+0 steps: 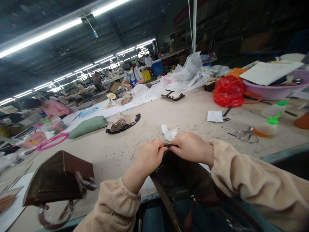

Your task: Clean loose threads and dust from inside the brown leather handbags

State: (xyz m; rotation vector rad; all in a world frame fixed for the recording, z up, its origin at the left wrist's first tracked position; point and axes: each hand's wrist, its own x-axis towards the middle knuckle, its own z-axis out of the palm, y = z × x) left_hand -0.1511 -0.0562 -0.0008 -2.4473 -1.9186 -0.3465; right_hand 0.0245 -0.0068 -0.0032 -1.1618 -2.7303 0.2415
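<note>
A dark brown handbag (185,174) hangs at the table's near edge, its opening toward me. My left hand (151,156) pinches the bag's top edge between thumb and fingers. Close beside it, my right hand (190,146) grips the same edge. Just beyond my fingertips lies a crumpled white scrap (168,132), apart from the hands as far as I can see. A second brown handbag (58,177) rests on its side on the table to the left, its handles wrapped in clear film. The lower part of the held bag is dark and partly cut off.
Scissors (248,135), a bottle of amber liquid (267,129) and a white card (214,116) lie to the right. Behind them are a red plastic bag (229,91) and a purple basin (263,90). Brown pieces (123,122) and a green cushion (88,126) lie left. A co-worker (132,77) is across the table.
</note>
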